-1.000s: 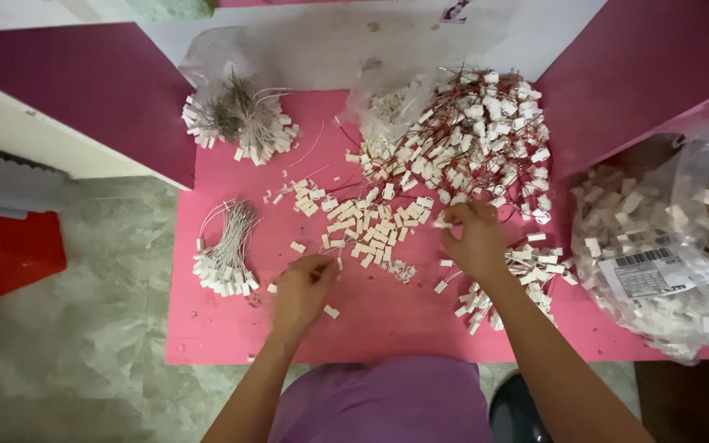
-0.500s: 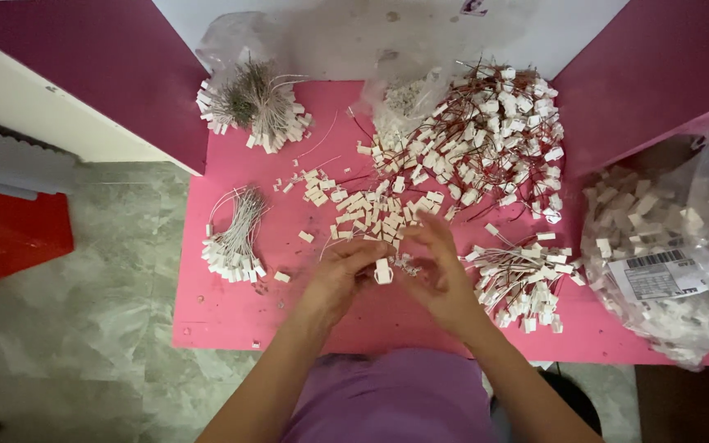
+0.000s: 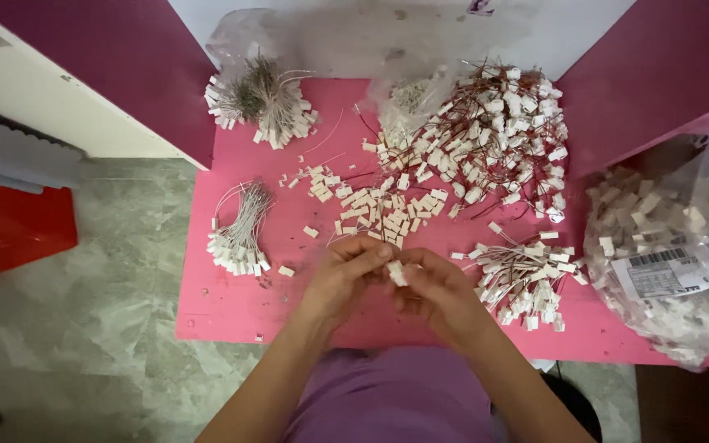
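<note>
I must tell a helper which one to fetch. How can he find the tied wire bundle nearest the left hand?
Start at the pink table. Near its left edge, left of the left hand, lies a wire bundle. Unlike the loose piles, its wires are gathered, with white plugs fanned at the lower end.

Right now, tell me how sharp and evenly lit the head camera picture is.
Head view: lighting is soft and even, with no hard shadows on the pink table. The left hand and right hand look slightly soft around the small white connector they pinch. The clear plastic bag at right shows mild glare. Edges bend slightly, as with a wide lens.
</note>
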